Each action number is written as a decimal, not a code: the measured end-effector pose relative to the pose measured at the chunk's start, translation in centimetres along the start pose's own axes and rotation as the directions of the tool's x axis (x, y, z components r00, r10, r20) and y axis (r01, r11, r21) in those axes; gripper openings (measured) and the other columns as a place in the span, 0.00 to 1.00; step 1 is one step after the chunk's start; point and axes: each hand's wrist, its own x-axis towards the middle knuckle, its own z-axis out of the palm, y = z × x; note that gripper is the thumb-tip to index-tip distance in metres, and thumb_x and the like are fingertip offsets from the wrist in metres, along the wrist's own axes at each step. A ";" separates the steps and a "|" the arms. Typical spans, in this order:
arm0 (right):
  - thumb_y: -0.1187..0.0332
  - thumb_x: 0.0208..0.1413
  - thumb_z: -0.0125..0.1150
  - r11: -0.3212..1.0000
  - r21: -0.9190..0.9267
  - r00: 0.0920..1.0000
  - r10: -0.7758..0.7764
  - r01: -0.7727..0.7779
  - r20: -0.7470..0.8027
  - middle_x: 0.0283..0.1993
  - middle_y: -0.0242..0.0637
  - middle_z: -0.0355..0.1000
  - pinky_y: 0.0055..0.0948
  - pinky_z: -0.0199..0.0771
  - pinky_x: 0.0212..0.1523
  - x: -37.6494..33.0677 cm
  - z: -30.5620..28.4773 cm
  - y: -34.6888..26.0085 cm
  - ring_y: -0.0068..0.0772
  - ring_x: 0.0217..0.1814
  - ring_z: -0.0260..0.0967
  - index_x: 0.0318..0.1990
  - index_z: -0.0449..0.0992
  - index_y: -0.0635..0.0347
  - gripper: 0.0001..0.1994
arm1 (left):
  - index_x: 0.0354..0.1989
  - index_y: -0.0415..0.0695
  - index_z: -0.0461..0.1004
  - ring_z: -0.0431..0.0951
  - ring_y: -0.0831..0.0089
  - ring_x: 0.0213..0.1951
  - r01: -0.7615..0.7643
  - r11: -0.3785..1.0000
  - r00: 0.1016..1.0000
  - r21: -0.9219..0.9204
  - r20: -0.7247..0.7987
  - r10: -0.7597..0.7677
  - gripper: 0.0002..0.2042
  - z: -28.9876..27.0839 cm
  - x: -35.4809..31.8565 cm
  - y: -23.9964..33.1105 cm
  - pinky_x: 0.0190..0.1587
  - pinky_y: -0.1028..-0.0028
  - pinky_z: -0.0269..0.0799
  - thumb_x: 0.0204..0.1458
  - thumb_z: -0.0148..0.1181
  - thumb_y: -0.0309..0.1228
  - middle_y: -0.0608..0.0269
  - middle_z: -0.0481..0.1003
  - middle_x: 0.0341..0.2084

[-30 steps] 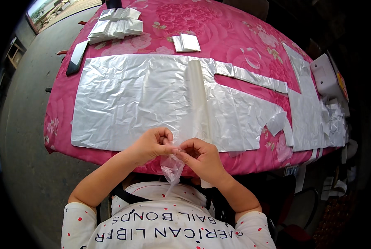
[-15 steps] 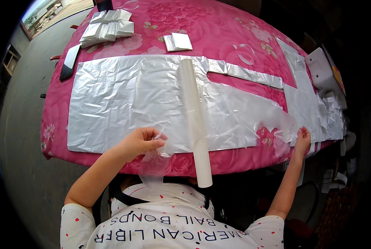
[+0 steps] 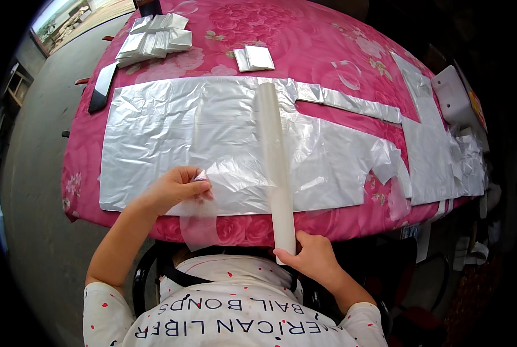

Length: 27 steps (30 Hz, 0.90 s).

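Head view: clear film [image 3: 235, 173] is pinched between the left hand's [image 3: 183, 186] thumb and fingers, its loose end hanging below; the near end of a pale roll [image 3: 274, 150], laid across silvery plastic sheets [image 3: 148, 139] and jutting past the pink-covered table [image 3: 310, 40], is grasped by the right hand [image 3: 313, 254].

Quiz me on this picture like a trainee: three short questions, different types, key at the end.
1. True or false: the right hand is at the far end of the pale roll.
2. What does the left hand hold? A) a pen B) clear film C) a cup
3. Which lies further left on the table, the phone or the white box?

Key:
1. False; it is at the near end.
2. B
3. The phone
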 end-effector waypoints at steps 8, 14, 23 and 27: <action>0.56 0.41 0.64 0.995 0.034 0.994 0.087 -0.090 0.069 0.27 0.43 0.75 0.28 0.73 0.32 0.1 -0.5 0.5 0.35 0.29 0.75 0.36 0.75 0.64 0.20 | 0.30 0.40 0.71 0.71 0.84 0.26 0.212 0.925 0.917 0.315 -0.390 -0.078 0.02 -11.2 -7.1 0.3 0.31 0.81 0.67 0.51 0.55 0.25 0.68 0.73 0.23; 0.53 0.41 0.64 0.992 0.104 0.997 0.065 -0.068 0.032 0.25 0.44 0.74 0.33 0.72 0.31 0.0 0.2 0.6 0.41 0.28 0.74 0.33 0.76 0.63 0.21 | 0.33 0.38 0.70 0.73 0.71 0.31 0.206 0.636 0.742 0.744 -0.542 0.394 0.05 -12.2 -7.7 -0.3 0.35 0.74 0.67 0.47 0.56 0.23 0.61 0.74 0.29; 0.50 0.42 0.62 0.988 0.130 0.996 0.072 -0.078 0.052 0.25 0.45 0.73 0.34 0.71 0.31 -0.2 0.2 0.8 0.42 0.28 0.73 0.33 0.76 0.63 0.22 | 0.48 0.38 0.65 0.67 0.55 0.51 -0.412 0.296 0.653 0.862 0.052 0.755 0.17 4.3 4.0 0.2 0.52 0.64 0.63 0.48 0.54 0.23 0.53 0.66 0.50; 0.50 0.42 0.62 0.982 0.127 0.986 0.125 -0.139 0.111 0.23 0.43 0.73 0.32 0.71 0.30 0.1 -0.5 0.7 0.40 0.26 0.73 0.34 0.76 0.64 0.23 | 0.56 0.33 0.58 0.58 0.54 0.59 -0.458 0.261 0.666 0.850 0.133 0.734 0.23 7.7 7.8 -1.0 0.59 0.62 0.55 0.50 0.51 0.25 0.47 0.58 0.57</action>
